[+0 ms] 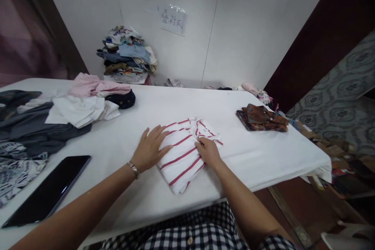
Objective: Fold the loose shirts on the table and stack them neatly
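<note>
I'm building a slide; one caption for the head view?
Left hand and right hand on a red-striped white shirt, black phone to the left on the white table.

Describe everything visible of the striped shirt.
The shirt is white with red stripes, its cloth soft-looking. It lies folded into a bundle on the white-covered table, slanted, with what looks like its collar at the far end. The left hand rests spread on its left side; the right hand touches it near the collar.
</note>
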`<state>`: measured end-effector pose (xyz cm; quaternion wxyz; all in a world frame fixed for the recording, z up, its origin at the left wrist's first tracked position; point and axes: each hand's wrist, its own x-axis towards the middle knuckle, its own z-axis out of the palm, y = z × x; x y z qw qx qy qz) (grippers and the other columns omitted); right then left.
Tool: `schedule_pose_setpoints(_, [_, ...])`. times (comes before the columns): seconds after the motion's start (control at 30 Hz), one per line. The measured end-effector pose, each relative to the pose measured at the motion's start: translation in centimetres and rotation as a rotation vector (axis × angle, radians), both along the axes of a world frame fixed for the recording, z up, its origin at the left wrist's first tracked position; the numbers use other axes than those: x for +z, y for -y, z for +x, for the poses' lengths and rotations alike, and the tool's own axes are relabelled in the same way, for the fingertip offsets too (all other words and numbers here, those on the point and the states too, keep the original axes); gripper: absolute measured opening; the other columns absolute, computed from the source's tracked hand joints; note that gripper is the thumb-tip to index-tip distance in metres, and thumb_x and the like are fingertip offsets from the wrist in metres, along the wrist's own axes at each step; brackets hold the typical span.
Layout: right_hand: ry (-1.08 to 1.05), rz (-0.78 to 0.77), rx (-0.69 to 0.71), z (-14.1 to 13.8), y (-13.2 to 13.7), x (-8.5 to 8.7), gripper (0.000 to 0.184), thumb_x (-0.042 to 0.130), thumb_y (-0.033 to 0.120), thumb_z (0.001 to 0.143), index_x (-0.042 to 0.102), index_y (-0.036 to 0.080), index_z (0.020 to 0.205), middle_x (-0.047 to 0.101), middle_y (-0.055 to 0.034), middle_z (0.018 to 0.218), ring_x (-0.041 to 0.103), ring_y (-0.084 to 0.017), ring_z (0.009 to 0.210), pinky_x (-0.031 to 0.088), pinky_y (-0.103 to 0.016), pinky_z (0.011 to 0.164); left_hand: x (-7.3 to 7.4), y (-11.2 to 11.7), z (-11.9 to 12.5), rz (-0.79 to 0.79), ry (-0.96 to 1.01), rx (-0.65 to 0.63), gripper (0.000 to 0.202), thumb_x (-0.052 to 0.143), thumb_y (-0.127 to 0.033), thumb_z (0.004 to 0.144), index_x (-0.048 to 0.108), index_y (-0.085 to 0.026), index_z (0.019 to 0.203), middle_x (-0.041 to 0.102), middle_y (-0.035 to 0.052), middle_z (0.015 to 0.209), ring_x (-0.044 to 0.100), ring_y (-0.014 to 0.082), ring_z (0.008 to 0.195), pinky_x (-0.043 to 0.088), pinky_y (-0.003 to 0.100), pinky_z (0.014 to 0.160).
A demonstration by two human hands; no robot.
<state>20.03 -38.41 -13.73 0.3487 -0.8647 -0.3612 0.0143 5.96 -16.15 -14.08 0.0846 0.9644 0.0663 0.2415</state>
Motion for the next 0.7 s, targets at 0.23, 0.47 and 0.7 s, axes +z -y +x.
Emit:
schedule_pose_setpoints(0.23, [0.007, -0.226, -0.020, 0.6, -0.9, -0.8, 0.018, 0.049, 0.028, 0.087, 0.062, 0.021, 0.078, 0.066, -0.0026, 0.080, 0.056, -0.017, 0.074, 0.032, -0.025, 0.063, -2.1, 0.5, 1.2, -0.099, -0.366, 0.128, 0.066, 0.035, -0.055, 0.089, 0.042, -0.012, 0.139, 0.036, 0.0147, 0.149, 0.030, 0.0273, 0.140, 0.017, 0.052, 0.114])
schedule_pose_setpoints(0.47, [-0.078, 0.008, -0.165, 0.8, 3.2, -1.4, 0.029, 0.051, 0.042, 0.087, 0.062, 0.021, 0.104, 0.066, -0.0050, 0.088, 0.060, -0.017, 0.076, 0.043, -0.028, 0.067, -0.1, -1.6, 1.8, -0.206, -0.246, 0.158, 0.053, 0.034, -0.054, 0.089, 0.056, -0.024, 0.126, 0.049, 0.0074, 0.142, 0.037, 0.0254, 0.136, 0.028, 0.048, 0.111])
schedule_pose_setpoints(0.7, [-0.859, 0.214, -0.231, -3.2, 5.8, 1.1, 0.081, 0.065, 0.041, 0.077, 0.024, 0.025, 0.145, 0.065, -0.0012, 0.080, 0.061, -0.014, 0.056, 0.047, -0.024, 0.046, 0.2, -3.8, 9.5, -0.289, -0.423, 0.169, 0.072, 0.048, -0.056, 0.078, 0.046, -0.013, 0.136, 0.045, 0.0142, 0.144, 0.043, 0.0294, 0.131, 0.035, 0.039, 0.107])
